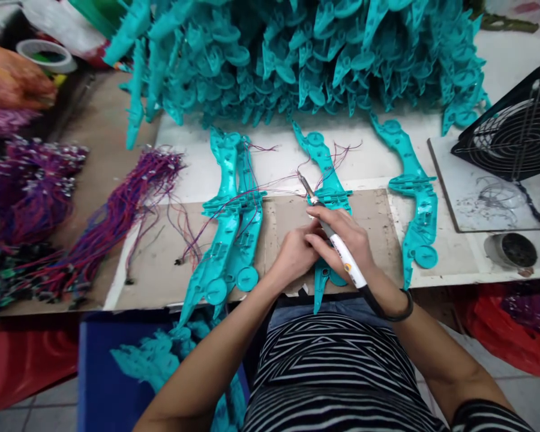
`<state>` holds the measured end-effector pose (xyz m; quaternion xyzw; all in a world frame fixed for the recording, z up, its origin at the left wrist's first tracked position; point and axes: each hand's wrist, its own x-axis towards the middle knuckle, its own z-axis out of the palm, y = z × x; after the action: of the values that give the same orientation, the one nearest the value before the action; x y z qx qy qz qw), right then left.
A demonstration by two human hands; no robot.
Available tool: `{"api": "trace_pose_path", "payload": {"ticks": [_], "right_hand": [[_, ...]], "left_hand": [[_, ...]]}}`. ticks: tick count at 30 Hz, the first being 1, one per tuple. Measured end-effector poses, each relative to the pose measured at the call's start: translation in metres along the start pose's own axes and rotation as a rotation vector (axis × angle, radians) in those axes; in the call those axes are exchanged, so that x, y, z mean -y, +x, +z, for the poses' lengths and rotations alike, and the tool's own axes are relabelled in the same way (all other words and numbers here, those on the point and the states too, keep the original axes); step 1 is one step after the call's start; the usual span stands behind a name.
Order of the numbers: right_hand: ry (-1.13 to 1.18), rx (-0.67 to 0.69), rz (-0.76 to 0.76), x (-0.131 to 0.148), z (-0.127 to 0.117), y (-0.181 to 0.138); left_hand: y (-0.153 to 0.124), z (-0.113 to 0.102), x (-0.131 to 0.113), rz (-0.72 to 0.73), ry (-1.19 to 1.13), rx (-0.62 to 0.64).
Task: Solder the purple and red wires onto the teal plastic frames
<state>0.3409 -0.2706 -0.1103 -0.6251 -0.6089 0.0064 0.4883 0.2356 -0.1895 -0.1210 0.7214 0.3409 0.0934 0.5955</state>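
The right hand [348, 237] has its fingers closed around a slim soldering iron with a white and dark-grey handle [341, 246], its metal tip pointing up and away from the body, near thin red and purple wires [276, 182]. The left hand [299, 249] sits just beside it, its fingers curled inward; whether they grip anything cannot be told. Under both hands lies a long, curved teal plastic piece [323, 157] on the white and brown tabletop [378, 225], its lower end jutting past the near edge. Two matching teal plastic pieces [227, 210] lie side by side to the left, and a single teal plastic piece [425, 207] lies to the right, near a black fan with a round grille [517, 126]. A large heap of teal plastic parts [297, 66] fills the far side, and a bundle of red and purple wires [126, 198] spreads at left.
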Motion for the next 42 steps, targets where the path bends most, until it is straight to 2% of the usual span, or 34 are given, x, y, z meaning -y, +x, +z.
{"api": "trace_pose_path", "payload": {"ticks": [3, 8, 10, 18, 24, 28, 36, 42], "right_hand": [[0.001, -0.004, 0.02, -0.003, -0.001, 0.0], [-0.032, -0.012, 0.235, -0.013, -0.023, -0.017], [-0.048, -0.031, 0.271, -0.017, -0.029, -0.025], [-0.081, -0.096, 0.274, -0.02, -0.025, -0.034], [-0.08, -0.136, 0.307, -0.021, -0.034, -0.042], [-0.084, -0.051, 0.292, -0.021, -0.038, -0.048], [-0.091, -0.004, 0.267, -0.015, -0.03, -0.045], [-0.068, -0.092, 0.24, -0.014, -0.019, -0.042]], "left_hand": [[0.001, 0.0, 0.001, -0.013, 0.055, -0.014], [0.002, 0.003, 0.006, 0.026, 0.032, -0.013], [0.003, 0.004, 0.006, 0.037, -0.016, -0.018], [0.007, 0.006, -0.002, -0.003, -0.103, -0.031], [0.006, 0.004, -0.001, -0.066, -0.196, -0.038], [0.005, 0.001, 0.002, -0.101, -0.259, -0.031], [0.002, 0.0, 0.0, -0.114, -0.285, -0.004], [0.0, -0.001, 0.001, -0.089, -0.227, 0.024]]}}
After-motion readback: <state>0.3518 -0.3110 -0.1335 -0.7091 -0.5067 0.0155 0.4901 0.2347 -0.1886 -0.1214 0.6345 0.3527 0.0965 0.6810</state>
